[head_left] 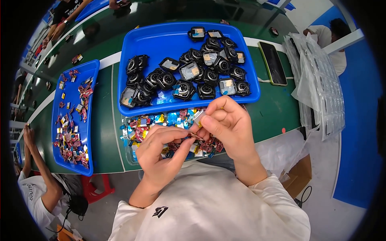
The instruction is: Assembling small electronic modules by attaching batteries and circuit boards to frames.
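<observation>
Both my hands are in front of me, over a clear plastic tray (pixel 129 154) of small red boards, silver-and-yellow batteries and blue film pieces. My right hand (pixel 233 130) pinches a small silver battery (pixel 198 117) between thumb and fingers. In my left hand (pixel 159 150), thumb and fingertips close on a small reddish circuit board (pixel 196 136), just below the battery. Whether a wire joins the two is too small to tell. Beyond my hands, a large blue tray (pixel 140 36) holds many black smartwatch cases (pixel 183 89), some showing round sensor backs, others open with grey insides.
A narrower blue tray (pixel 74 164) of boards and batteries stands at left. A smartphone (pixel 273 64) lies on the green table (pixel 277 106) at right, beside stacked clear plastic trays (pixel 319 84). A co-worker's arm (pixel 40 160) reaches in at far left; other people sit around.
</observation>
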Tool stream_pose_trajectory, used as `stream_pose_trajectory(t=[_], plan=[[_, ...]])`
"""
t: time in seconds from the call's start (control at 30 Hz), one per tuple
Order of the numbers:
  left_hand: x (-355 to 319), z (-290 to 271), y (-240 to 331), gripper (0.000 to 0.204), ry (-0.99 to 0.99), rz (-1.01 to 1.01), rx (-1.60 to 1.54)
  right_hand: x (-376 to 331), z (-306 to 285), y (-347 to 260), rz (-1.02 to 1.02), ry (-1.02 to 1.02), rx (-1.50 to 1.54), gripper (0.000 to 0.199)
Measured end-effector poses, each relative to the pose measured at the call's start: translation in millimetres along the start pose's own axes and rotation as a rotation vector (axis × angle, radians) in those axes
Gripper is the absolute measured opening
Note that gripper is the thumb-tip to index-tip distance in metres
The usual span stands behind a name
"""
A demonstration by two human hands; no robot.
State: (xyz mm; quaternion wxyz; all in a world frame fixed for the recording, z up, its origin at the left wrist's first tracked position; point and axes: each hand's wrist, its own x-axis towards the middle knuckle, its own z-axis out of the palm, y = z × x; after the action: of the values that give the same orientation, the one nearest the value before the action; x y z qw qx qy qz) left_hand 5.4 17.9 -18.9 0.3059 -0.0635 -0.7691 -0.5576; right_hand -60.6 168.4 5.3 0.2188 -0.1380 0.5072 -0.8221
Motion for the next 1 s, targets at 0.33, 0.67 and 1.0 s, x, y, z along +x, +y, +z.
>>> stream_pose_trajectory(t=[0.33,0.67,1.0], plan=[[3.7,-4.5,1.4,0.017,0.009,0.095,0.096,-8.5,-1.2,8.7,-0.221,-0.040,-0.417,0.042],[-5.3,-5.9,6.0,0.004,0.085,-0.493,-0.375,-10.7,4.4,10.9,-0.398,-0.081,-0.527,0.035],[9.2,-10.8,12.6,0.031,-0.126,0.174,0.268,-12.3,-3.8,5.8,-0.074,-0.043,-0.176,0.015]])
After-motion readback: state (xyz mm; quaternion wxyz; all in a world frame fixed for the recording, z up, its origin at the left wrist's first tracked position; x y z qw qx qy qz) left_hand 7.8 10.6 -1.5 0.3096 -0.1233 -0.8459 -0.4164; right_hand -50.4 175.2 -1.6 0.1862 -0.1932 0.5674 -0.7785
